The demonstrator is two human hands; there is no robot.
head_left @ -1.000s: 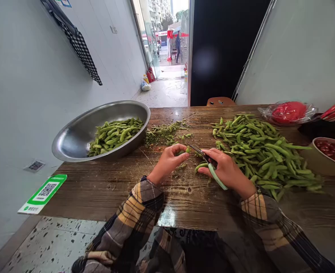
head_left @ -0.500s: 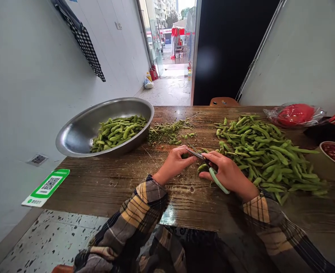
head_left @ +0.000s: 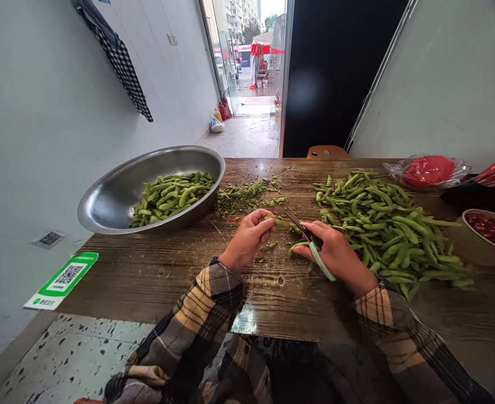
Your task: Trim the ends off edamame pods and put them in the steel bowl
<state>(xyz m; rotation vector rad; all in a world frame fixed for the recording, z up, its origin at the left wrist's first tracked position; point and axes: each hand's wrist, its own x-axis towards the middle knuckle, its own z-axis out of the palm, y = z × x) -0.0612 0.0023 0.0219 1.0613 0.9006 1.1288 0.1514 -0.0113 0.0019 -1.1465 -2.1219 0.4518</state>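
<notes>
My left hand (head_left: 250, 234) pinches a green edamame pod (head_left: 280, 223) that sticks out to the right of its fingertips. My right hand (head_left: 330, 247) is wrapped around a pair of scissors (head_left: 319, 261) with pale green handles, the dark blades pointing up and left towards the pod. Another pod (head_left: 298, 247) shows by my right thumb; whether the thumb touches it I cannot tell. Beside my right hand lies a big heap of edamame pods (head_left: 392, 224). A steel basin (head_left: 104, 210) at the left, tilted, holds more pods (head_left: 171, 196).
Small green trimmings (head_left: 247, 196) lie on the wooden table (head_left: 146, 275) between basin and heap. At the right are a red bundle in clear plastic (head_left: 428, 170) and a bowl of dark red pieces (head_left: 491, 230). A green QR-code card (head_left: 64, 280) sits at the left edge.
My left hand has drawn slightly left and away from the scissors, and the pod in its fingers now shows. The view has shifted a little.
</notes>
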